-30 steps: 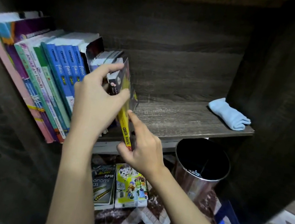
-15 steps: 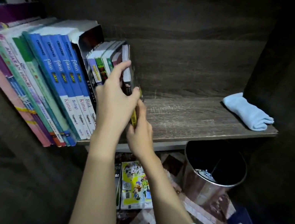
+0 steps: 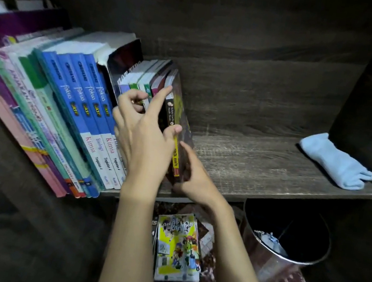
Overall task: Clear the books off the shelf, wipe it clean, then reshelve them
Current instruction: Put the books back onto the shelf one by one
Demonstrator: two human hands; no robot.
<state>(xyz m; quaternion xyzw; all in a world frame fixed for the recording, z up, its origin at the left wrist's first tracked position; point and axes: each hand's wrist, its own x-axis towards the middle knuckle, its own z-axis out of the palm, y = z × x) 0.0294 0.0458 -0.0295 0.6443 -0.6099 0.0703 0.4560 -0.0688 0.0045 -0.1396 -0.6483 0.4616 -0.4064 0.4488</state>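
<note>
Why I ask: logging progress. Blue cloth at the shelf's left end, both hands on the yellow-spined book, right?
No. The head view shows the blue cloth at the right end of the shelf; left hand and right hand hold the yellow-spined book.

A: Where are the books [image 3: 82, 108]?
B: Leaning left in a row on the dark wooden shelf [image 3: 261, 168], a black-and-yellow book [image 3: 173, 114] at the right end. A yellow comic [image 3: 178, 245] lies flat below.
A: The cloth [image 3: 334, 163]?
B: Light blue, folded, at the shelf's right end.

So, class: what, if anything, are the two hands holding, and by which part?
Both hold the thin black-and-yellow book: the left hand pinches its spine about halfway up, and the right hand grips its bottom end.
</note>
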